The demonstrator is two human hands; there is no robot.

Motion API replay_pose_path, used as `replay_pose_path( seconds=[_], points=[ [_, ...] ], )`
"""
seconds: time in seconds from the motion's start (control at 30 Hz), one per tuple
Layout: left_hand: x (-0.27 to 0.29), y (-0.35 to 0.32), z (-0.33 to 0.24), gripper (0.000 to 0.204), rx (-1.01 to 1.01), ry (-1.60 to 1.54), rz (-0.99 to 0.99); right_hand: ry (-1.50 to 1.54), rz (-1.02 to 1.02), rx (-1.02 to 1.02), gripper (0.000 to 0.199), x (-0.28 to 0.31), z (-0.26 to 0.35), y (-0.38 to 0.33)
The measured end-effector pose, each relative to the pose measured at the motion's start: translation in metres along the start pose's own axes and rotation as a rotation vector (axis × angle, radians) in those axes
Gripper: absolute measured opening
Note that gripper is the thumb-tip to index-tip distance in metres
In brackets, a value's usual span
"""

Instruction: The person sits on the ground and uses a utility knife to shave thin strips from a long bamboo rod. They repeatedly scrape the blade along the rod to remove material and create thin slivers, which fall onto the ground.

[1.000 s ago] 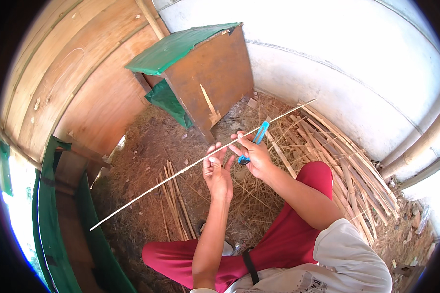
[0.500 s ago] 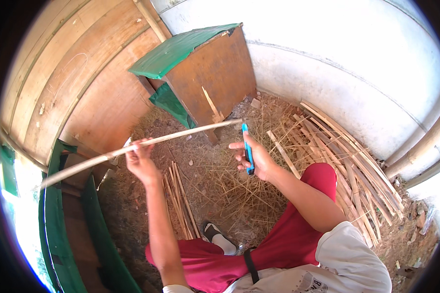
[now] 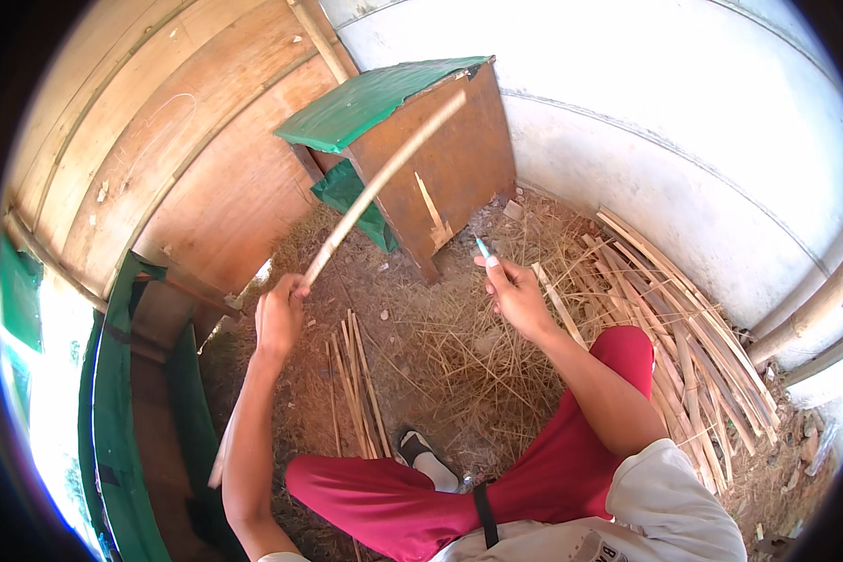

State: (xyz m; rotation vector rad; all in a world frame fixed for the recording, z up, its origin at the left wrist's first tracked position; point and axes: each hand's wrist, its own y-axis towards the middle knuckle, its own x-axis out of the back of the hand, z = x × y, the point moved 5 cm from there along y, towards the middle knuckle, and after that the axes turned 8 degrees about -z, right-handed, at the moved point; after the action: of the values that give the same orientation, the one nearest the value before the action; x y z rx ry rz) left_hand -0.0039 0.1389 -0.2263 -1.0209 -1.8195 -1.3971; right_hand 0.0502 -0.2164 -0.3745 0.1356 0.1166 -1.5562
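My left hand (image 3: 279, 317) grips a long thin bamboo strip (image 3: 384, 183) near its lower part. The strip slants up and to the right, its tip in front of the brown wooden box (image 3: 459, 159). A further stretch of strip shows below my left forearm (image 3: 221, 450). My right hand (image 3: 513, 295) is closed on a small blue-handled knife (image 3: 483, 248), its tip pointing up and left. The two hands are apart, above a dirt floor strewn with shavings. I sit with red trousers (image 3: 534, 478) and one shoe (image 3: 421, 450) showing.
A small bundle of cut strips (image 3: 356, 384) lies on the ground between my hands. A larger pile of bamboo slats (image 3: 684, 318) lies at the right along the white wall (image 3: 684, 103). The box has a green lid (image 3: 375, 98). Wooden panels (image 3: 159, 159) stand at the left.
My left hand has swung the strip from nearly level and leftward to a steep upward slant. My right hand with the knife has drawn away from the strip, moving right.
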Motion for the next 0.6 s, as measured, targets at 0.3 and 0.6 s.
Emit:
replay_pose_path(
  seconds=[0.3,0.6],
  points=[
    [-0.022,-0.109,-0.029,0.021,0.677,-0.537,0.445,-0.494,-0.003,0.476,0.039,-0.018,0.014,-0.022],
    [-0.069,-0.193,-0.046,0.028,1.093,-1.122,0.610,-0.670,0.285,0.412,0.034,-0.044,-0.005,-0.048]
  ],
)
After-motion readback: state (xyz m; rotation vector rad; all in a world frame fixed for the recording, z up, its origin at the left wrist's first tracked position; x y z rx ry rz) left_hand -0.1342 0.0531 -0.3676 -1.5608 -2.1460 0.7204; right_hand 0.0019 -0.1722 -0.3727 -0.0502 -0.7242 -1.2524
